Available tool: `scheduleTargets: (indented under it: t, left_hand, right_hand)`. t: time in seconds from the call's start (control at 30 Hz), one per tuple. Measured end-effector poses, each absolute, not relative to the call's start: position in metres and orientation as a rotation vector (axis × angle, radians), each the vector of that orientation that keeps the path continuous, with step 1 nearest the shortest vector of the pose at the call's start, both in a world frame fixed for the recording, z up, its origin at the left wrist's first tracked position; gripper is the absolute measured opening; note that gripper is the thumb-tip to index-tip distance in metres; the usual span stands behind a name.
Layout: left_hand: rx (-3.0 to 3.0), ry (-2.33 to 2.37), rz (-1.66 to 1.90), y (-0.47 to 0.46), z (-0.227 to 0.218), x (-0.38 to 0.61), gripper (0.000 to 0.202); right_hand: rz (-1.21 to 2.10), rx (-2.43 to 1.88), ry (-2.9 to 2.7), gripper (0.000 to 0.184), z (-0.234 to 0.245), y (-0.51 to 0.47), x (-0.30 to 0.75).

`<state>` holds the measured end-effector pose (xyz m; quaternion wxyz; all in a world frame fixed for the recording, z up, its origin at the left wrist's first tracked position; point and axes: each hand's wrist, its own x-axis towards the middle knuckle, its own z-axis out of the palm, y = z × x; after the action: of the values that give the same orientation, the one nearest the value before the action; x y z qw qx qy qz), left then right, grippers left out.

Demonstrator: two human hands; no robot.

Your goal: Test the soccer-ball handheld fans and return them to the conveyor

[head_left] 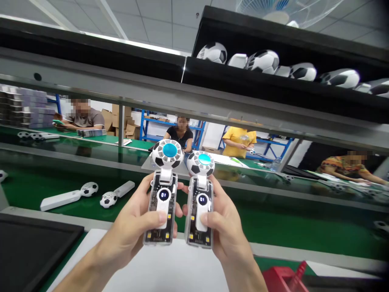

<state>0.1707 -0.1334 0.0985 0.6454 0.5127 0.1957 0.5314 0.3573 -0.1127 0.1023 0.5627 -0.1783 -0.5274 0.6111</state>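
Note:
My left hand [133, 225] grips a handheld fan [162, 194] with a clear handle, a soccer-ball head and a blue hub. Its thumb presses the white button below a round display showing "01". My right hand [226, 229] holds a second fan [199, 198] of the same kind upright beside the first, thumb on its button too. That display also reads "01". Both fans are held side by side above a white mat [170, 271].
Two more soccer-ball fans [68, 196] [117, 194] lie on the green conveyor belt [273, 223] ahead. Several fans line the black shelf [273, 87] overhead. Other people sit at work across the belt. A black tray [27, 251] is at left, a red object [284, 278] at lower right.

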Motion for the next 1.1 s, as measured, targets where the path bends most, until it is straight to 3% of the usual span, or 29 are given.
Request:
scheduleTargets:
  t: [0.2, 0.43, 0.63, 1.1]
  left_hand:
    - [1.168, 0.469, 1.220, -0.130, 0.096, 0.170, 0.067]
    - [1.116, 0.532, 1.278, -0.126, 0.095, 0.172, 0.066]
    - [1.089, 0.537, 1.270, -0.128, 0.096, 0.175, 0.054]
    - [1.215, 0.393, 1.250, -0.132, 0.092, 0.174, 0.060]
  right_hand:
    - [1.619, -0.582, -1.096, 0.073, 0.101, -0.104, 0.365]
    - [1.630, -0.607, -1.079, 0.103, 0.097, -0.102, 0.364]
    - [1.434, -0.591, -1.182, 0.097, 0.101, -0.107, 0.356]
    - [1.348, -0.418, -1.251, 0.107, 0.106, -0.128, 0.354]
